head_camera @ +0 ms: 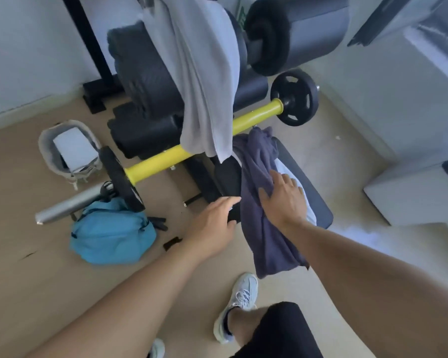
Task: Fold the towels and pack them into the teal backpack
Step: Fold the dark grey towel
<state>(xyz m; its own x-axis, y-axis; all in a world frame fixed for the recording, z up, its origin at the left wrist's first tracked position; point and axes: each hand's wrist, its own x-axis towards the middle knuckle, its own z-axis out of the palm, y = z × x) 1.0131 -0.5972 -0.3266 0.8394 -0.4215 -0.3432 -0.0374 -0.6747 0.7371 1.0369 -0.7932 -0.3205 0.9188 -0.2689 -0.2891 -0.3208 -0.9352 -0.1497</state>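
Observation:
A dark blue towel [259, 202] hangs crumpled over the edge of a black weight bench [313, 200], its lower end dangling toward the floor. My right hand [282, 197] lies on this towel, thumb and fingers around a fold of it. My left hand [215, 223] reaches with straight fingers toward the towel's left edge, just short of it. A light grey towel [202, 81] drapes over the bench's upright padding and the yellow barbell [166, 158]. The teal backpack [111, 233] lies on the floor at the left. A white cloth [295, 182] peeks out under the blue towel.
A barbell with black plates [294, 96] crosses the bench. A grey fabric basket [67, 151] and a silver bottle [65, 205] sit on the floor near the backpack. My shoe [238, 306] stands below the bench. A white ledge [409, 195] is at the right.

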